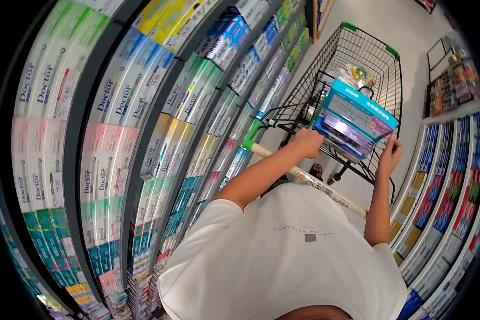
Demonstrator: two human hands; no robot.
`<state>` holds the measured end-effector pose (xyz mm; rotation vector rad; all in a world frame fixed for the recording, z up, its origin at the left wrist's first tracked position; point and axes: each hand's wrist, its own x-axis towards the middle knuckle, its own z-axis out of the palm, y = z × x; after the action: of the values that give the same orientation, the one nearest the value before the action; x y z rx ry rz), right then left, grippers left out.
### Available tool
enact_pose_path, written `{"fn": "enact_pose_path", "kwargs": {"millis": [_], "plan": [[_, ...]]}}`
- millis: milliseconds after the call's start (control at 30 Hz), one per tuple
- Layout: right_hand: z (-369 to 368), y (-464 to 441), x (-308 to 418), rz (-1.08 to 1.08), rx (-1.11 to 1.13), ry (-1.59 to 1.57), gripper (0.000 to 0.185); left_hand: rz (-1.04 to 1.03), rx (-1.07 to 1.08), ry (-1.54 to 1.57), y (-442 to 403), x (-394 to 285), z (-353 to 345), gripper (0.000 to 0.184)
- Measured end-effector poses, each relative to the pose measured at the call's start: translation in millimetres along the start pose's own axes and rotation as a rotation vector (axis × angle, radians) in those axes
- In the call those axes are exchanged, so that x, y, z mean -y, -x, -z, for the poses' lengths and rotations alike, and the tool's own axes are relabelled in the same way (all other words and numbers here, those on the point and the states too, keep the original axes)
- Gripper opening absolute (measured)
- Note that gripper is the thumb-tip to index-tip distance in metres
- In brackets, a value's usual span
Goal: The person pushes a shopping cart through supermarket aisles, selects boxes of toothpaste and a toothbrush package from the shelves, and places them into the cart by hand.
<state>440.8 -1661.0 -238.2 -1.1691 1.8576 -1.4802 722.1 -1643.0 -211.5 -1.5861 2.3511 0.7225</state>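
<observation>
A teal box (357, 106) with white lettering and a purple patch lies tilted at the near end of the shopping cart (333, 50). Just below it are blue and purple packages (342, 134). My left hand (308, 143) is closed at the left side of these packages, its fingertips hidden against them. At the teal box's lower right corner, my right hand (390, 154) has its fingers pressed together on the edge. The cart's pale handle bar (325, 190) runs below both hands, in front of my white shirt.
Tall shelves (74, 154) of boxed goods stand close on the left. More shelves (437, 176) with hanging packs line the right. Clear-wrapped items (360, 74) lie deeper in the cart, and pale floor (413, 64) shows beyond it.
</observation>
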Motion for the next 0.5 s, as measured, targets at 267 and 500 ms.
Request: {"fn": "enact_pose_path", "kwargs": {"millis": [267, 500], "plan": [[-11, 48, 62, 0.486, 0.393, 0.161, 0.026, -0.019, 0.063, -0.026, -7, 2, -8, 0.036], [-30, 70, 50, 0.606, 0.863, 0.468, 0.04, -0.01, 0.001, 0.001, -1, -6, 2, 0.025]]}}
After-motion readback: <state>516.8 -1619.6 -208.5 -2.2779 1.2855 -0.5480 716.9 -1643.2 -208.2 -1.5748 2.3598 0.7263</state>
